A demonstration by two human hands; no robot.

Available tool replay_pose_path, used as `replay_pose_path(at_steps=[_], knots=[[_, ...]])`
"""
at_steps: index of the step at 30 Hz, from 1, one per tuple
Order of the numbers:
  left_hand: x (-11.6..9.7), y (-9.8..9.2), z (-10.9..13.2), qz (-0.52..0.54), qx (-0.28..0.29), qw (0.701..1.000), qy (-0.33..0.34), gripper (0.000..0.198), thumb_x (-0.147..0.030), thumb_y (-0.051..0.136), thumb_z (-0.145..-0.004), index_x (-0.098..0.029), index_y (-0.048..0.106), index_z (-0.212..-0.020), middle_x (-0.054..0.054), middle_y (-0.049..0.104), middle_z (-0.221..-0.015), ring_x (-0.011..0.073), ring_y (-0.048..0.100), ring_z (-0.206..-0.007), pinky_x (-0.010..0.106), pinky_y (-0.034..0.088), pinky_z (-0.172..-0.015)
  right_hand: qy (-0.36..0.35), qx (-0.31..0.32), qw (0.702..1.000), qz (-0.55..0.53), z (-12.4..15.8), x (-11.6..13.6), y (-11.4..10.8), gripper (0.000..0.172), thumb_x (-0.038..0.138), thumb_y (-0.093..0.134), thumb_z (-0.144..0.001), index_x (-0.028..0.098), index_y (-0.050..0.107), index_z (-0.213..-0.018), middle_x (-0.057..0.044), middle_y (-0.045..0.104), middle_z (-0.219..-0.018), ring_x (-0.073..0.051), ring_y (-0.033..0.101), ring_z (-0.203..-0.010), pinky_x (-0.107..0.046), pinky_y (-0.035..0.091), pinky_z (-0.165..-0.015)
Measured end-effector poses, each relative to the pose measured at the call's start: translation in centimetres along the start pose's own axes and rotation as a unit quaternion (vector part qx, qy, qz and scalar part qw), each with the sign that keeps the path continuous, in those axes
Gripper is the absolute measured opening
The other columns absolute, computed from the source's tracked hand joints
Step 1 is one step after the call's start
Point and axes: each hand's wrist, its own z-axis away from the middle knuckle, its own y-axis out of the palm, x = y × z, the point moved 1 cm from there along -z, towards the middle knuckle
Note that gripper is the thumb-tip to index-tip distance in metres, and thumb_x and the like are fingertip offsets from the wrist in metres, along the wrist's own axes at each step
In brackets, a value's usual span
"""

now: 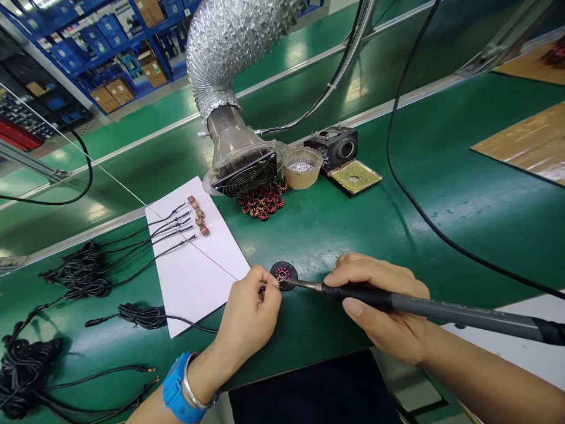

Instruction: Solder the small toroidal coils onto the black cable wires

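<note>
Left hand (247,312) pinches a wire (263,288) at a toroid coil (282,273); right hand (379,306) grips a soldering iron (435,309), tip at the coil.

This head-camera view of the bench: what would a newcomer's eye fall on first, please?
The silver flexible duct draws the eye first, curving down at the back of the green bench mat into a clear hood with a black fan grille. In the foreground, the right hand holds a black soldering iron, its tip at a small black disc, with the left hand beside it. A blue wristwatch marks the left wrist.
</note>
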Motion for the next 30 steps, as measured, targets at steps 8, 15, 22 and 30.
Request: replay_pose_path(at_steps=[8, 15, 22, 30], knots=[[-0.16, 0.1, 0.0, -0.025, -0.004, 1.0, 0.004, 0.017, -0.029, 0.043, -0.091, -0.021, 0.05, -0.078, -0.009, 0.036, -0.05, 0.0097, 0.032, -0.046, 0.022, 0.024, -0.045, -0.012, 0.012, 1.0, 0.0, -0.04, 0.17, 0.02, 0.02, 0.015, 0.051, -0.077, 0.017, 0.063, -0.094, 0.0, 0.052, -0.061, -0.013, 0.047, -0.049, -0.028, 0.036, -0.046], [-0.33, 0.02, -0.01, -0.024, 0.001, 1.0, -0.001, 0.018, -0.029, 0.042, -0.091, -0.021, 0.049, -0.077, -0.009, 0.035, -0.05, 0.0099, 0.032, -0.046, 0.022, 0.023, -0.045, -0.035, 0.013, 0.999, 0.012, 0.05, 0.17, 0.1, 0.025, 0.013, 0.05, -0.073, 0.018, 0.063, -0.094, 0.0, 0.052, -0.059, -0.014, 0.048, -0.048, -0.029, 0.035, -0.046], [-0.31, 0.08, -0.06, -0.022, 0.006, 1.0, -0.002, 0.016, -0.028, 0.043, -0.091, -0.021, 0.049, -0.077, -0.008, 0.036, -0.052, 0.0099, 0.032, -0.047, 0.022, 0.024, -0.045, -0.045, -0.005, 0.999, -0.003, 0.31, 0.2, 0.03, 0.028, 0.013, 0.049, -0.072, 0.018, 0.063, -0.095, 0.0, 0.051, -0.057, -0.014, 0.044, -0.047, -0.03, 0.035, -0.046], [-0.33, 0.03, -0.03, -0.014, 0.007, 1.0, 0.0, 0.016, -0.028, 0.043, -0.091, -0.021, 0.049, -0.077, -0.008, 0.035, -0.052, 0.0098, 0.031, -0.047, 0.022, 0.024, -0.046, -0.041, -0.005, 0.999, -0.002, 0.07, 0.35, -0.11, 0.025, 0.014, 0.05, -0.074, 0.019, 0.064, -0.095, 0.0, 0.051, -0.057, -0.014, 0.045, -0.047, -0.03, 0.036, -0.046]])
